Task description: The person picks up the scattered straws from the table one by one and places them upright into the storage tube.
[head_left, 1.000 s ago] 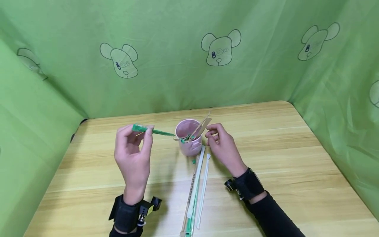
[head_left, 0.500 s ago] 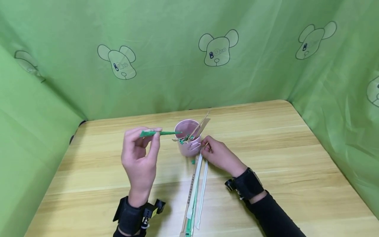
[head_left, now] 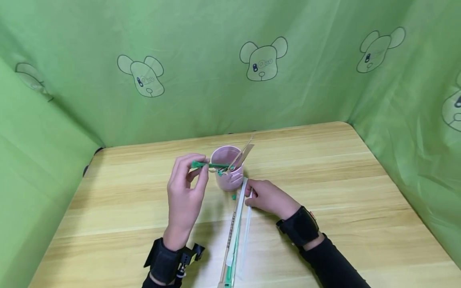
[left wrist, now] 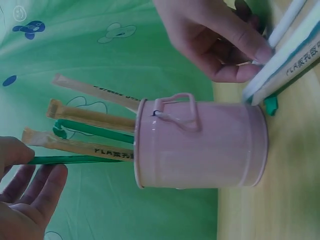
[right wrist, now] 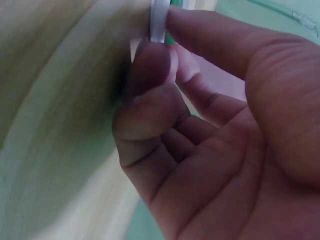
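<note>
My left hand (head_left: 185, 196) pinches a green-wrapped straw (left wrist: 85, 159) between thumb and fingers, level with the mouth of a small pink bucket (head_left: 230, 183). In the left wrist view that straw's far end is inside the bucket's rim. Brown paper-wrapped straws (left wrist: 92, 145) and another green one (left wrist: 95, 131) stand tilted in the bucket. Just right of the bucket, my right hand (head_left: 271, 198) pinches the upper end of a thin white-wrapped straw (head_left: 247, 232) at the table; in the right wrist view this straw (right wrist: 159, 20) shows between thumb and forefinger.
In front of the bucket, a wider white-wrapped straw (head_left: 235, 232), a brown one (head_left: 230, 236) and a green one (head_left: 228, 272) lie close together on the wooden table (head_left: 342, 192). A green scrap (head_left: 234, 197) sits by the bucket's base. Green curtains (head_left: 198, 92) stand behind and at both sides.
My left hand has moved right, bringing the green straw's end over and into the bucket. My right hand has come down from beside the bucket's rim and taken hold of the thin white straw.
</note>
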A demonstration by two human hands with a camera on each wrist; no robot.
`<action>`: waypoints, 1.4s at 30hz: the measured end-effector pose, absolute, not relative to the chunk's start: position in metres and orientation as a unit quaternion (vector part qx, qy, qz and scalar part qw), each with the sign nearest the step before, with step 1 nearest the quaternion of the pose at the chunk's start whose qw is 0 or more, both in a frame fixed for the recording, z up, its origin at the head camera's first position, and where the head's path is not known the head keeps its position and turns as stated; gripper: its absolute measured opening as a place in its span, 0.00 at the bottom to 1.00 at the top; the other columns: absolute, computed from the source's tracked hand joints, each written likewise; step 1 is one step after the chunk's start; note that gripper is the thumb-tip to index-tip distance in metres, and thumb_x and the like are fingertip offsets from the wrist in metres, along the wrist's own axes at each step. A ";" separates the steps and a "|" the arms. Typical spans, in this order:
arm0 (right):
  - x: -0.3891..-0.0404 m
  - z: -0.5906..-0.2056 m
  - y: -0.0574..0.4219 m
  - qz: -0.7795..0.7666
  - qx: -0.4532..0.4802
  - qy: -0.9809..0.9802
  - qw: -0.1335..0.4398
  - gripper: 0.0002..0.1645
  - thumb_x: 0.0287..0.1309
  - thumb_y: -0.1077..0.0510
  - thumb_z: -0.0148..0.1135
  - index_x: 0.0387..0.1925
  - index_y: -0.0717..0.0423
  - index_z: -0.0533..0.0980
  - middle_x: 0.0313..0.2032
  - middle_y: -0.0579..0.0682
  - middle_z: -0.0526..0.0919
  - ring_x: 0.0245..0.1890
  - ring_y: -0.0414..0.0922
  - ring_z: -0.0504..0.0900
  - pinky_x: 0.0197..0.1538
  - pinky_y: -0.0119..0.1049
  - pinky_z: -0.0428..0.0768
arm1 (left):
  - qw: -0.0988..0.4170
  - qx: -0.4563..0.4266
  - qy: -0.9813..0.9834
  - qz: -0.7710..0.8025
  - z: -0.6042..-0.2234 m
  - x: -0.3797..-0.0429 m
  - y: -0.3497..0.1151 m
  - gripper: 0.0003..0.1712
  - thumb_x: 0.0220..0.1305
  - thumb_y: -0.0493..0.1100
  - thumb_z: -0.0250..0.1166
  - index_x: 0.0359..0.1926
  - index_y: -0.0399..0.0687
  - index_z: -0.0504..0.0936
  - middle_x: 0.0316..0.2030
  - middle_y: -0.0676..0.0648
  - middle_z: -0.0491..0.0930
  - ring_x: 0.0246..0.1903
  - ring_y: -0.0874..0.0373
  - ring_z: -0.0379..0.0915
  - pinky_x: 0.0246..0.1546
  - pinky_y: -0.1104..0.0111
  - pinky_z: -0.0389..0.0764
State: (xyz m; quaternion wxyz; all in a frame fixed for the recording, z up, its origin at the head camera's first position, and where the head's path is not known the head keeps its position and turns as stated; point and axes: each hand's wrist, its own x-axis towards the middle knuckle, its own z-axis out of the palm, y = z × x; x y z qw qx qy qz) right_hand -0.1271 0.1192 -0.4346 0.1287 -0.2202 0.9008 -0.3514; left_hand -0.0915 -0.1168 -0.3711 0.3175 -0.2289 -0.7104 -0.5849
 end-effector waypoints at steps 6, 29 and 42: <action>-0.130 -0.433 0.121 -0.323 -0.198 0.922 0.081 0.08 0.64 0.71 0.64 0.43 0.60 0.78 0.27 0.46 0.73 0.28 0.43 0.72 0.35 0.38 0.73 | 0.285 -0.225 -0.747 -0.557 -0.379 -0.093 -0.116 0.13 0.72 0.24 0.64 0.55 0.33 0.82 0.54 0.43 0.79 0.54 0.50 0.80 0.55 0.61 0.84; -0.133 -0.420 0.127 -0.323 -0.157 0.932 0.055 0.12 0.69 0.66 0.64 0.51 0.67 0.84 0.36 0.50 0.80 0.35 0.46 0.77 0.42 0.43 0.80 | 0.112 -0.105 -0.874 -0.461 -0.391 -0.095 -0.119 0.29 0.80 0.36 0.61 0.77 0.39 0.68 0.56 0.37 0.73 0.50 0.48 0.79 0.49 0.57 0.85; -0.129 -0.399 0.136 -0.369 -0.144 0.918 0.007 0.13 0.73 0.63 0.62 0.53 0.65 0.84 0.40 0.53 0.83 0.35 0.47 0.80 0.40 0.44 0.81 | 0.038 -0.079 -0.911 -0.403 -0.396 -0.093 -0.118 0.27 0.79 0.38 0.62 0.73 0.36 0.71 0.51 0.37 0.79 0.43 0.47 0.80 0.40 0.55 0.83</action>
